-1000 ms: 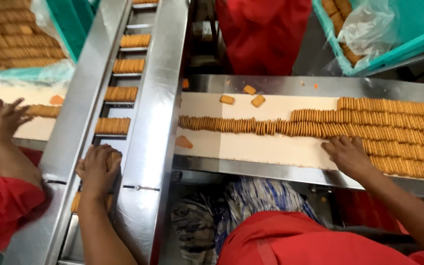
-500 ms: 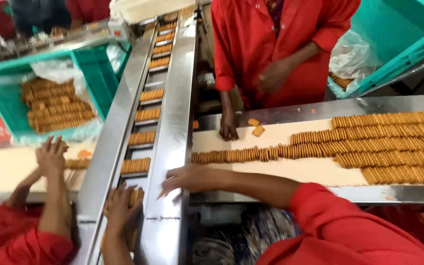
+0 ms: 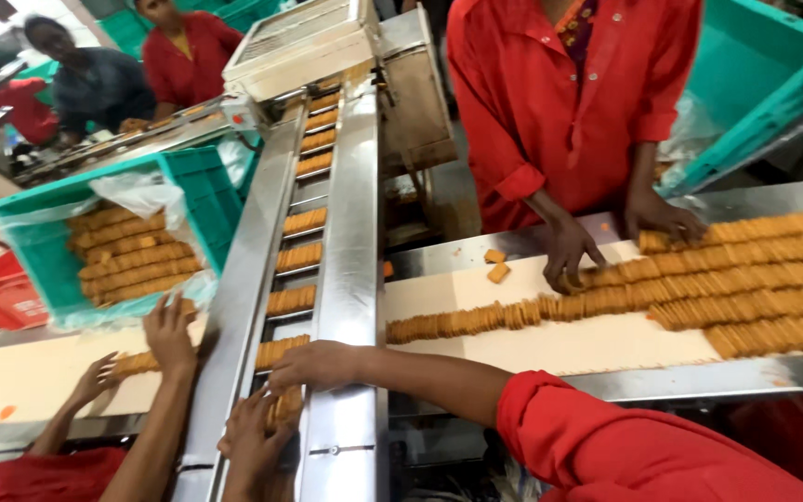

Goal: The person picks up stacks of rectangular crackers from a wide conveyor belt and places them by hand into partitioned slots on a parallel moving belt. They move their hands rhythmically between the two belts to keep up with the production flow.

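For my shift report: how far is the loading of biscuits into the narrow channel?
Done: spaced stacks ride up the channel. In hand: left hand and right hand touch the nearest stacks. Left: long biscuit rows wait on the belt.

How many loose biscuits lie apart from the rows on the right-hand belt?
2: one biscuit at the belt's far edge, a second biscuit nearer, both left of the co-worker's hand. Crumbs not counted; arms may hide others.
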